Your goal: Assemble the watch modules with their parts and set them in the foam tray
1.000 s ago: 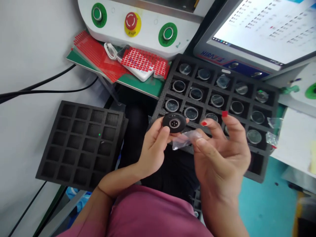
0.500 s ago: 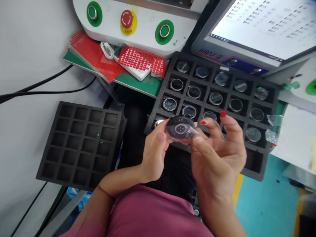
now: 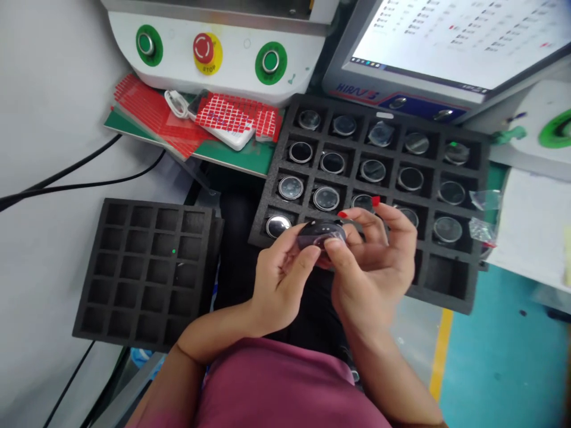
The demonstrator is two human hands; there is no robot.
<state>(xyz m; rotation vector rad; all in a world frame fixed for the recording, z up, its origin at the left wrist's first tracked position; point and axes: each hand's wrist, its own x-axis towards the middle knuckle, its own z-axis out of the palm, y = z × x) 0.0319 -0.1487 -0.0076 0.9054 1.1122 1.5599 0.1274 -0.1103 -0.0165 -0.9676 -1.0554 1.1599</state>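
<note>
Between both hands, above the near edge of a black foam tray (image 3: 450, 302), is a round black watch body (image 3: 320, 227) with its back turned towards me. Clear film (image 3: 335, 236) covers part of that back. My left hand (image 3: 281, 279) grips the watch body by its left side, thumb near the lower rim. The thumb of my right hand (image 3: 375, 273) presses on the film and the watch's right side; two of its fingers stand raised, with red pieces on the tips. Round watch bodies (image 3: 326, 198) fill many of the tray's compartments.
A second foam tray (image 3: 138, 252) with square compartments stands at the left. Red sheets (image 3: 145, 116), a white cable (image 3: 176, 104) and a white box (image 3: 236, 138) lie on the green shelf. Behind are a red stop button (image 3: 204, 48), green-ringed buttons (image 3: 270, 61) and a monitor (image 3: 423, 44).
My right thumb has moved in over the back of the watch, and my left thumb has come down onto its lower edge. The watch is tilted more. The whole view has shifted slightly.
</note>
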